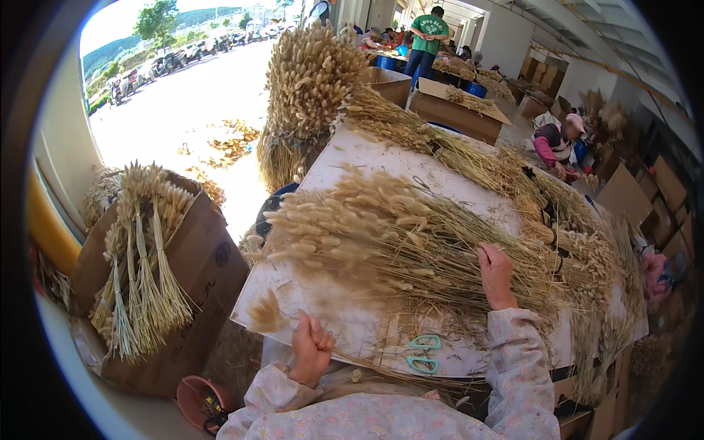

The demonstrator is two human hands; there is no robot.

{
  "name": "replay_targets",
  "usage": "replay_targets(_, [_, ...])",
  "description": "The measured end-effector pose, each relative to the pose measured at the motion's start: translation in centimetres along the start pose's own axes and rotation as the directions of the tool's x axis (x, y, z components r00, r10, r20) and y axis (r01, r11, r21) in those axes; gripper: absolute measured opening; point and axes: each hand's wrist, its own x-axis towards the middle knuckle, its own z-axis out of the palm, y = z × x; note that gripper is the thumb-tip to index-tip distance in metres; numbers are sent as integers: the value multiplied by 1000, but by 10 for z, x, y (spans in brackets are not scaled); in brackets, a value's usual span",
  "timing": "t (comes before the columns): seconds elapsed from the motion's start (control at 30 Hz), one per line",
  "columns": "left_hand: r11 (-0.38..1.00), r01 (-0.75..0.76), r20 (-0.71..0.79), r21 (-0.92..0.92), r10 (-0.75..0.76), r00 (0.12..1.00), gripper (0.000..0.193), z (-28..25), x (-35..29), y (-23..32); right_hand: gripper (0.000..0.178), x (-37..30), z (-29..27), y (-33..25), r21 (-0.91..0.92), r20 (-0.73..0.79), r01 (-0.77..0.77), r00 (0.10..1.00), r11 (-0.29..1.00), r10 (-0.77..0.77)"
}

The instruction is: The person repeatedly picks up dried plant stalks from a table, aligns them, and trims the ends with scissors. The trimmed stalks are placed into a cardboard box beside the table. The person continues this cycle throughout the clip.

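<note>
A large heap of dried bunny-tail grass (381, 227) lies across the white tabletop, fluffy heads to the left and stems to the right; its left side is blurred. My right hand (497, 277) is closed at the heap's stems, thumb and fingers pinched together. Near the table's front left edge my left hand (312, 349) is closed around a few grass stems. A blurred tan grass head (266, 314) sticks out to its left, and the stems trail to the right. Scissors (423, 353) with light green handles lie between my hands, among loose stem bits.
Tied grass bundles (546, 213) line the table's far and right sides. A tall grass sheaf (308, 95) stands beyond the far left corner. Left of the table, a cardboard box (198, 257) carries finished-looking bunches (143, 257); a reddish bucket (202, 396) stands below. Other people work farther back.
</note>
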Motion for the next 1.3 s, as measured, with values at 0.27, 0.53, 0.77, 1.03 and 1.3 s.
replay_targets(0.27, [1000,-8,-23,6,8,1000,47,-3,2,0,13,4,-29,3,-59,-116,-70,991,996,63])
replay_targets(0.53, [1000,-11,31,-8,11,999,46,-2,-1,2,12,-4,5,-11,-30,418,81,906,996,-61])
replay_targets(0.77, [999,-48,29,-9,48,998,25,18,-3,19,8,-7,-10,-81,-40,259,238,941,970,-220])
replay_targets(1.03, [995,-71,150,67,60,987,30,54,-12,28,23,-46,-8,-135,76,271,327,902,942,-335])
replay_targets(1.3, [976,-216,148,10,212,966,26,46,-9,59,18,-74,-7,-126,34,364,303,884,952,-294])
